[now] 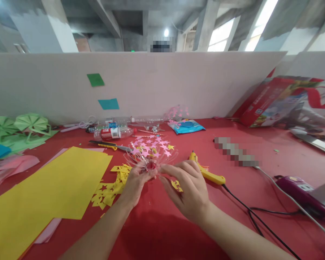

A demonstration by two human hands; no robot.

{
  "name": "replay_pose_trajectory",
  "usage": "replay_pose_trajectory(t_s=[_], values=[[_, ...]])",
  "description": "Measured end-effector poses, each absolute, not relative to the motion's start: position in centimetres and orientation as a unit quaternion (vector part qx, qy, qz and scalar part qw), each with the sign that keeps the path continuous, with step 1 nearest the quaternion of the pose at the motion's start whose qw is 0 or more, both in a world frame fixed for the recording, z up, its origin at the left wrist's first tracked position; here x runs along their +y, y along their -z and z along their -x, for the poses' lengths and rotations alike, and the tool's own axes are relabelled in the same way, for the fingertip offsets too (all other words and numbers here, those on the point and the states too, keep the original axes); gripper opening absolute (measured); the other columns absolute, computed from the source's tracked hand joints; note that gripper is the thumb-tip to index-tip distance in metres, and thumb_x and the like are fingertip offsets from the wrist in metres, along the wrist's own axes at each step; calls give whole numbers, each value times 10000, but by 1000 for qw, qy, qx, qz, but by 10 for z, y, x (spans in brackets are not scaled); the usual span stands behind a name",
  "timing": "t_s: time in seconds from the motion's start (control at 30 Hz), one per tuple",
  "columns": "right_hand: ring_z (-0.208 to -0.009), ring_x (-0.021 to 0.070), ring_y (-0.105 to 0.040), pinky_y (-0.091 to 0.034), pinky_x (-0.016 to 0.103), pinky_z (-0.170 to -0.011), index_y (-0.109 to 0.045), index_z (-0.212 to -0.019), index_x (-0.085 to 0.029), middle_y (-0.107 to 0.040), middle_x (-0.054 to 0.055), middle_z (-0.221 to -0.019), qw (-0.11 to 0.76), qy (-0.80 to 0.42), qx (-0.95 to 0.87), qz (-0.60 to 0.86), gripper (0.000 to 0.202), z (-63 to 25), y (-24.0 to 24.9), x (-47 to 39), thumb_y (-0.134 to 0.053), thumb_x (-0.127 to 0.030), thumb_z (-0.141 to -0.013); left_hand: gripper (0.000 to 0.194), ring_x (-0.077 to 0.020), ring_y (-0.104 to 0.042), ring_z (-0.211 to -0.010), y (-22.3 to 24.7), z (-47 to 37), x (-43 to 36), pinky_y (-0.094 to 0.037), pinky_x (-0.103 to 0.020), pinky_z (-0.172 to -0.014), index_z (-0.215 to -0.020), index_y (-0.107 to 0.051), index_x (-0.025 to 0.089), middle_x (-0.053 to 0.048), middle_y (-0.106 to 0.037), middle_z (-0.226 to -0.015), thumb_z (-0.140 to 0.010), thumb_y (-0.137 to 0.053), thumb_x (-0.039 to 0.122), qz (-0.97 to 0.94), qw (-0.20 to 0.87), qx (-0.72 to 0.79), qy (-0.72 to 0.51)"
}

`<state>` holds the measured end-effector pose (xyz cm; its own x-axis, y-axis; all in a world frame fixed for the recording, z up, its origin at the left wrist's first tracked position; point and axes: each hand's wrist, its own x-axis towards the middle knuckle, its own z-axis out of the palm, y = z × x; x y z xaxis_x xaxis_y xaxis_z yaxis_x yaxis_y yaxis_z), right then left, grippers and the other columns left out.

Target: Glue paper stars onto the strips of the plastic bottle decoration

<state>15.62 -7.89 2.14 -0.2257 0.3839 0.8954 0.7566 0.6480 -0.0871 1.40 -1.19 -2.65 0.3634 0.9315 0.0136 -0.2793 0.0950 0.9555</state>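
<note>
My left hand (137, 178) grips the neck end of a cut clear plastic bottle (152, 165), whose thin strips fan outward around a red cap. Close on its right is my right hand (188, 184), thumb and fingers apart, fingertips near the strips; nothing shows between them. Pink paper stars (148, 144) lie just behind the bottle piece, some seen through the strips. Yellow paper scraps with star-shaped holes (108, 189) are beside my left hand. A yellow glue gun (212, 177) rests right of my right hand.
Yellow sheets (56, 184) cover the left of the red table (151, 231). Behind are scissors (108, 145), bottles (115, 133) and a blue wipes pack (188, 126). Cables cross the right side, near a purple device (303, 195). A white partition (157, 83) stands behind.
</note>
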Motion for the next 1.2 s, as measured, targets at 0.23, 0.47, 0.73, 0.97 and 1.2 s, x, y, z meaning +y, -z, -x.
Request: replay_pose_trajectory(t_s=[0.23, 0.47, 0.73, 0.97, 1.2], values=[[-694, 150, -517, -373, 319, -676, -563, -994, -171, -658, 24, -794, 518, 208, -737, 382, 180, -160, -23, -81, -587, -89, -835, 372, -119, -560, -732, 27, -13, -9, -447, -251, -734, -1031, -672, 198, -21, -677, -907, -673, -750, 259, -498, 644, 346, -466], [-700, 159, -476, -345, 344, -717, -635, -873, -186, -587, 22, -767, 494, 223, -724, 427, 52, -158, -20, -78, -602, -221, -852, 347, -108, -553, -724, 25, -14, -11, -435, -228, -709, -997, -684, 202, -13, -675, -885, -663, -755, 259, -493, 646, 342, -471], [-699, 162, -444, -321, 346, -728, -652, -858, -200, -557, 14, -740, 460, 229, -734, 443, 95, -154, -13, -74, -561, -210, -886, 341, -126, -570, -740, 26, -15, -11, -441, -245, -728, -939, -684, 187, -20, -675, -839, -623, -782, 266, -476, 660, 330, -479], [-705, 162, -468, -339, 350, -726, -640, -937, -187, -573, 19, -760, 486, 227, -730, 423, 96, -156, -19, -78, -597, -203, -852, 301, -87, -539, -666, 25, -14, -11, -426, -219, -673, -937, -684, 194, -1, -663, -834, -654, -768, 257, -470, 661, 327, -485], [-734, 160, -521, -390, 393, -799, -588, -962, -187, -592, 26, -811, 554, 185, -731, 352, 125, -167, -25, -82, -529, -157, -857, 329, -53, -506, -580, 23, -10, -8, -402, -191, -608, -966, -654, 211, 22, -663, -803, -651, -751, 201, -441, 689, 317, -481]])
